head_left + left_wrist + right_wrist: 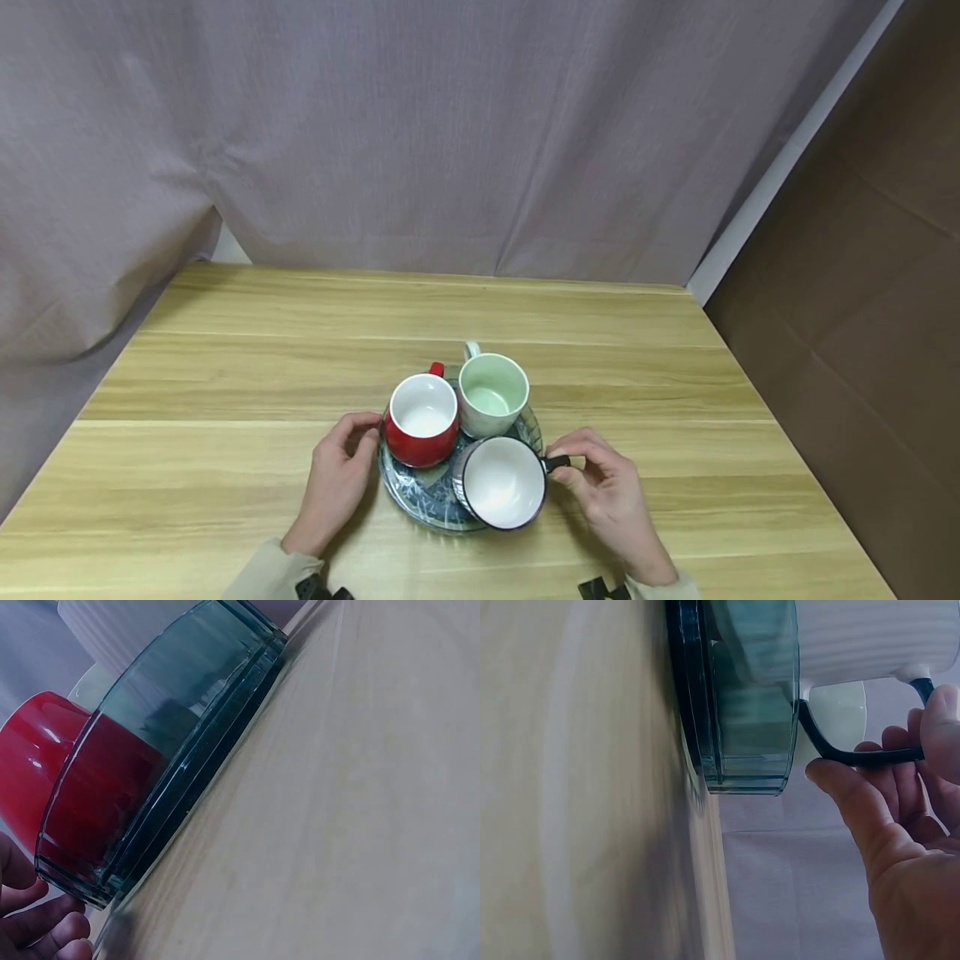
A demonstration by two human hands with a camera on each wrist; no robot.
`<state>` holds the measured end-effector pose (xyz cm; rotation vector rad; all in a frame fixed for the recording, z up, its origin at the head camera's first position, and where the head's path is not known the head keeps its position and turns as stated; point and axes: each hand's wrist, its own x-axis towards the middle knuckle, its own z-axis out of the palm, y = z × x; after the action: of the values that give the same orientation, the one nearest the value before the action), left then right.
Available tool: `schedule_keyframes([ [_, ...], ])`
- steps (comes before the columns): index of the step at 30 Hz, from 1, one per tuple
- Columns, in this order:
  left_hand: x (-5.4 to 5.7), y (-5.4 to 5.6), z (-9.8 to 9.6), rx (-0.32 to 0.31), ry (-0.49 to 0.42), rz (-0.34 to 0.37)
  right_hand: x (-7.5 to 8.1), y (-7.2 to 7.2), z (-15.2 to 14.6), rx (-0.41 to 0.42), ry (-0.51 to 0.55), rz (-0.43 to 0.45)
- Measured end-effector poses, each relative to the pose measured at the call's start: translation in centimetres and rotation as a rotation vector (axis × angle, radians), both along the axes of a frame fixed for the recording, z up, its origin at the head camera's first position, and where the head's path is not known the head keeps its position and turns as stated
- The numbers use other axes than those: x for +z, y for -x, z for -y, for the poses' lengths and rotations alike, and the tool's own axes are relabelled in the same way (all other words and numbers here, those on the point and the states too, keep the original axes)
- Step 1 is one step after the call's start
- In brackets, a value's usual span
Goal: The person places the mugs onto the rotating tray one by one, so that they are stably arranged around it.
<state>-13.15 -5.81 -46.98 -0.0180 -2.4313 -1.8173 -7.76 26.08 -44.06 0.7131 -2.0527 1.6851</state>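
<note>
A red mug point(422, 442) with a white inside, a pale green mug point(480, 414) and a white ribbed mug point(504, 483) with a dark rim stand together in a round clear glass tray point(427, 507). My left hand point(337, 475) holds the tray's left side; in the left wrist view, fingers point(49, 922) lie at its glass rim beside the red mug. On the other side, my right hand point(603, 492) pinches the white mug's dark handle point(870, 757) between thumb and fingers. The white mug leans toward me over the tray's near right part.
The wooden table point(247, 367) extends around the tray on every side. A grey curtain point(375, 133) hangs behind its far edge, and a brown panel point(862, 275) stands along the right. Dark wrist-camera parts point(600, 589) show near the sleeves.
</note>
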Motion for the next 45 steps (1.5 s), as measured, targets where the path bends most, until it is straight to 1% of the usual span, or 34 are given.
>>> schedule_keyframes([
  [6, 0.0, 0.0, 0.0, -0.004, -0.004, 0.008, 0.0, -0.1, 0.1, -0.028, -0.027, 0.044],
  [12, 0.0, 0.2, 0.0, 0.0, 0.003, 0.001, 0.1, 0.0, 0.2, -0.088, -0.062, 0.169],
  [15, -0.1, 0.3, 0.0, 0.003, 0.004, -0.001, 0.1, 0.0, 0.1, -0.083, -0.054, 0.23],
  [18, -0.2, 0.3, 0.0, 0.005, 0.009, -0.001, 0.2, 0.0, 0.0, -0.071, -0.042, 0.271],
  [24, -0.3, 0.5, 0.0, 0.007, 0.012, -0.003, 0.3, 0.1, 0.0, -0.065, -0.047, 0.311],
  [30, -0.4, 0.6, 0.2, 0.012, 0.013, -0.006, 0.3, 0.1, 0.2, -0.073, -0.113, 0.363],
  [34, -0.5, 0.7, 0.3, 0.017, 0.011, -0.007, 0.3, 0.2, 0.5, -0.071, -0.12, 0.379],
  [38, -0.7, 0.8, 0.3, 0.02, 0.018, -0.005, 0.3, 0.4, 0.5, -0.069, -0.116, 0.385],
  [41, -0.8, 0.9, 0.3, 0.017, 0.024, 0.0, 0.2, 0.7, 0.3, -0.052, -0.119, 0.381],
  [45, -1.0, 1.5, 0.3, 0.008, 0.029, 0.005, 0.0, 1.1, -0.1, -0.046, -0.125, 0.361],
])
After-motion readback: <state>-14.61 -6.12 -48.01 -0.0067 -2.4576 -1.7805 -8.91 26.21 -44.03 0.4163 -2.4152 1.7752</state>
